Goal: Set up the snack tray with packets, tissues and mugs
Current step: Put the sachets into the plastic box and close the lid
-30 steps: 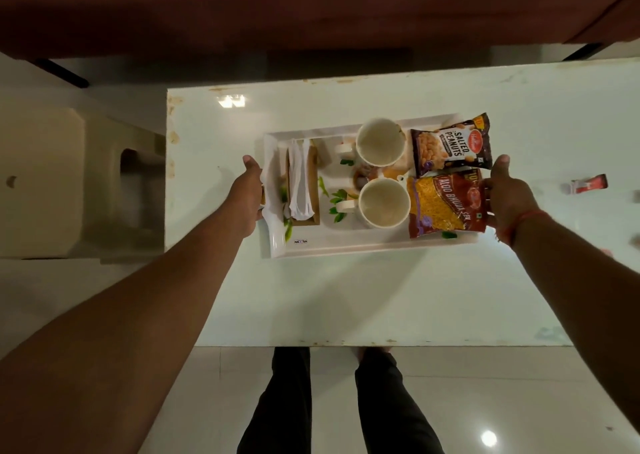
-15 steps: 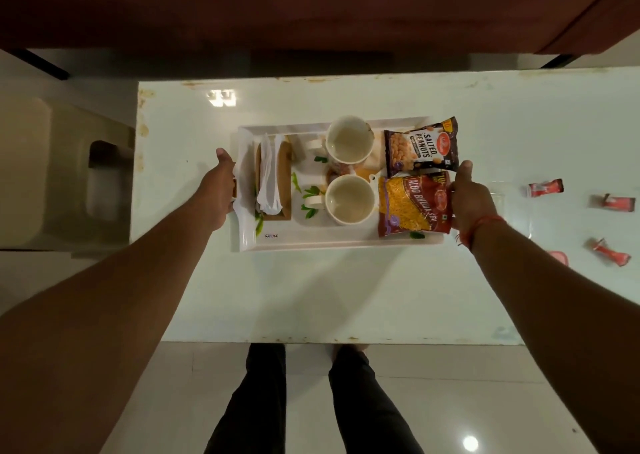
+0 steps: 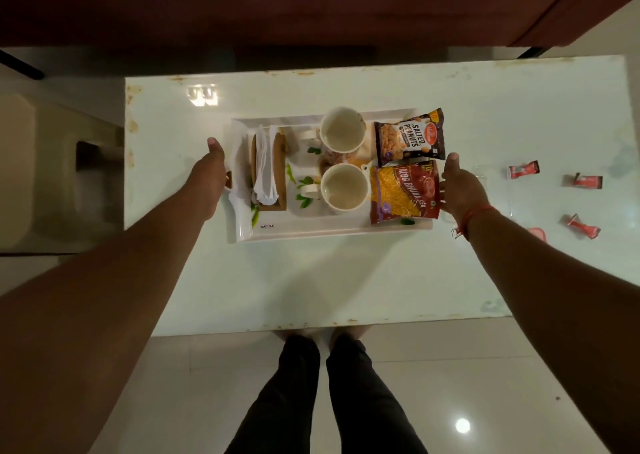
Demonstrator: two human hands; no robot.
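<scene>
Left hand (image 3: 207,179): at the left short end of the tray (image 3: 332,230), thumb up, fingers apparently curled under the rim; the grip itself is hidden, so a hold is judged, not seen.

Tray: white, rectangular, on the white table (image 3: 346,280), set towards its far side. Long axis runs left to right, parallel to the table's long edge; short ends face the 2 hands.

Tissue holder (image 3: 268,173): left section of tray, white tissues standing in a brown stand, long axis near to far.

2 mugs (image 3: 343,129) (image 3: 344,186): centre, upright, empty, handles pointing left, one behind the other.

Peanut packet (image 3: 410,138): far right, lying flat, overhanging the rim.

Bhujia packet (image 3: 403,192): near right, flat, its right edge touching the right hand.

Right hand (image 3: 462,190): at the right short end, thumb up, fingers seemingly wrapped on the rim and the packet edge.

Red sachets (image 3: 523,169): 4 loose on the table, right of the tray, well apart from it.

Risks: an uneven lift would tip the mugs or slide the overhanging packets off; the tissue stand, tall and narrow, would topple first.
</scene>
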